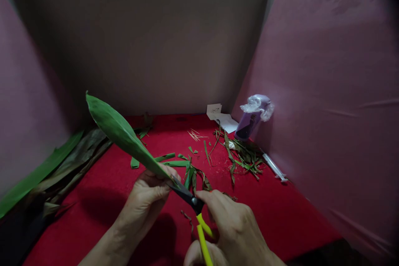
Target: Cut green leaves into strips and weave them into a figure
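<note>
A long green leaf (121, 131) slants up to the left, its narrow base pinched by my left hand (148, 195). My right hand (232, 220) grips a pair of scissors (192, 200) with black blades and yellow handles. The blade tips meet the leaf's base beside my left fingers; whether they cut into it cannot be made out. Just beyond both hands, cut green leaf strips (179, 163) lie on the red cloth (102, 203).
Long leaves (62, 166) lie along the left wall. To the right are a heap of leaf scraps (249, 156), a syringe (274, 168) and a purple container (247, 124) topped with clear plastic. Farther back lie toothpick-like sticks (195, 135) and white papers (227, 122).
</note>
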`<action>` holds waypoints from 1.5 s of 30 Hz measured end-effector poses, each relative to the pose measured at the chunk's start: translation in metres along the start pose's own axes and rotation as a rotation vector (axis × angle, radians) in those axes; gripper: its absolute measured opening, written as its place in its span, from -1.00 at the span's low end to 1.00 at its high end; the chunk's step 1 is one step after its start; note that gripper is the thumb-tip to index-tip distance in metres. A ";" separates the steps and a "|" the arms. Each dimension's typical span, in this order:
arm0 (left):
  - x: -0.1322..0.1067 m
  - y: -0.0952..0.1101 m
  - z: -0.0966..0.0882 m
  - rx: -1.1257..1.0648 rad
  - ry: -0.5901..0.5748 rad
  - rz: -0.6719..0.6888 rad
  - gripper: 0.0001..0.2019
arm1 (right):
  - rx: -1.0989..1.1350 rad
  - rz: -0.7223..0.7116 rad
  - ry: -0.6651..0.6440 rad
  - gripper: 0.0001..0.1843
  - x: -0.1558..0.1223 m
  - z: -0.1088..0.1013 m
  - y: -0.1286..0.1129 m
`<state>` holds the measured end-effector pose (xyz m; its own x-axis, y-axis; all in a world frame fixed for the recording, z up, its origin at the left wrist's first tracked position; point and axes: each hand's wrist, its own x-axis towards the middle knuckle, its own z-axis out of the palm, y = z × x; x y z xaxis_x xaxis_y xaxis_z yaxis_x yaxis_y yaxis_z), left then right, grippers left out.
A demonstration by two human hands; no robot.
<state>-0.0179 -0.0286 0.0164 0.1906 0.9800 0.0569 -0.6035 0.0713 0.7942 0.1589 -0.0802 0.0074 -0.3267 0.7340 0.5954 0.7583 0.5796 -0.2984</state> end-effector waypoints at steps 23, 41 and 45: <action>-0.001 0.000 -0.002 0.086 0.010 0.026 -0.86 | 0.149 0.006 0.075 -0.49 0.002 0.001 0.000; 0.000 -0.004 -0.007 0.044 0.009 0.007 -0.86 | 0.226 0.020 0.048 -0.52 -0.003 0.004 0.004; -0.001 -0.005 -0.007 0.053 0.028 0.013 -0.86 | 0.227 0.022 0.028 -0.52 -0.003 0.004 0.006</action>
<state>-0.0206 -0.0285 0.0085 0.1603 0.9857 0.0511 -0.5641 0.0491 0.8242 0.1619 -0.0776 0.0008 -0.2936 0.7392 0.6061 0.6177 0.6306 -0.4699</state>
